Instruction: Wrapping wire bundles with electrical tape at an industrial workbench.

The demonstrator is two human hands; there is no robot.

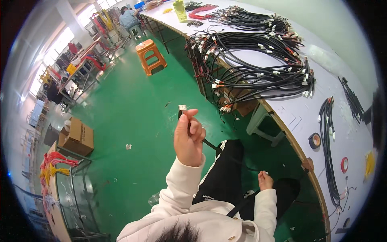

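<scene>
Raised in the middle of the view, my left hand (pixel 188 137) is closed around one end of a black cable (pixel 210 145). A white plug connector (pixel 182 107) sticks up above its thumb and fingertip. From that hand the cable runs down to the right across my dark trousers. Lower and nearer the table, my right hand (pixel 265 181) has its fingers pinched at the cable's other end. A small whitish tip shows at those fingertips, too small to make out.
To the right, a long white table (pixel 298 117) carries bundled black cables (pixel 258 44) with white connectors. Black tape (pixel 315 140) and red tape (pixel 344 165) lie on it. An orange stool (pixel 150 56) and a cardboard box (pixel 76 136) stand on the green floor. A person (pixel 129 19) sits far off.
</scene>
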